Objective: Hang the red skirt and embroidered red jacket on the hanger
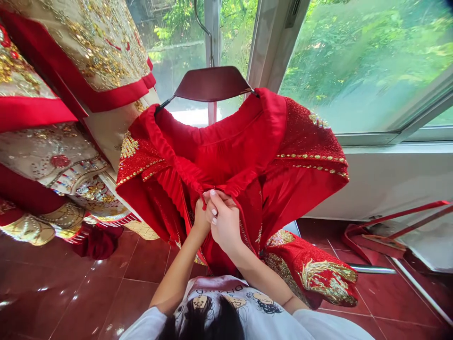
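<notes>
A red skirt [226, 160] with a gathered waistband and gold beading hangs by its two sides from a clip hanger [212, 84]. At the front of the waistband my hands meet, close together. My left hand [201, 215] is closed on the red fabric there, its fingers partly behind the other hand. Over it lies my right hand [224, 219], curled with thumb and fingers pinched at the same edge. A small red strip of cloth shows by my left fingers. What lies between the fingertips is mostly hidden.
Cream and red beaded costumes [88, 56] hang close on the left. Behind the hanger is a window [371, 66] with metal frames. A red dustpan [368, 241] and a pole stand on the right, on the red tiled floor [102, 297].
</notes>
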Tool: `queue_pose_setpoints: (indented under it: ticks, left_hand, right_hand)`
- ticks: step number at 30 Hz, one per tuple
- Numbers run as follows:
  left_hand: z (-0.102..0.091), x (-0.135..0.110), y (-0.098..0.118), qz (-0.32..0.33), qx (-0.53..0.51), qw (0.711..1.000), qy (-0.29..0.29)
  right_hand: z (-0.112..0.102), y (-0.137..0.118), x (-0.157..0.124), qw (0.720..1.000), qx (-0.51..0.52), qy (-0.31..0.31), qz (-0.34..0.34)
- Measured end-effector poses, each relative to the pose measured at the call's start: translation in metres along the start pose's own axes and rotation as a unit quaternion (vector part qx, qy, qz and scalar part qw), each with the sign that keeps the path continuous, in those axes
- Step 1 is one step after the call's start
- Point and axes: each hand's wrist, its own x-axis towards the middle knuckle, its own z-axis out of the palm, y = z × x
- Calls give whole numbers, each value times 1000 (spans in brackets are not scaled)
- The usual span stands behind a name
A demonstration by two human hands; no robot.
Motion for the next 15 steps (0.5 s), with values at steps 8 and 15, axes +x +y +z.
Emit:
queue_pose_setpoints:
  ticks: [8,15]
  left_hand:
    - [-63,-13,43,-41,-179,976,-115]
    - [-54,-26,57,-27,-266,958,-100]
  right_hand:
    - [-58,-42,-46,875,-364,94,-305]
    - [-63,-33,-8,859,-466,-47,-205]
